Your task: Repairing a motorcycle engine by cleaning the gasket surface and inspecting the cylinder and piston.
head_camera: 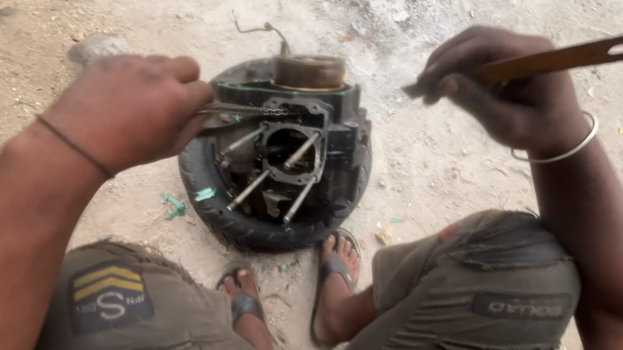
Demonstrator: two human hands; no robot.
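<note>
- A dark sewn patch sits on the shorts over the left thigh: roughly square, with yellow chevron stripes above pale lettering.
- A second label, a narrow dark rectangle with faint lettering, lies on the right thigh of the shorts.
- Small green scraps lie on the sandy ground just left of the tyre.
- An engine block sits inside a small black tyre on the ground, straight ahead of the feet in sandals. Four long metal studs stick out of it towards the camera, a piston stands at its far end, and a green-edged gasket line runs along the top rim.
- The left hand is curled closed around a thin metal tool, whose tip reaches across the upper face of the engine block; whether it touches the metal is hard to tell.
- The right hand is raised to the right of the engine, well apart from it, fingers clenched on a flat brown blade with a slotted hole at its far end.
- A thin black band circles the left wrist; a silver bangle circles the right.
</note>
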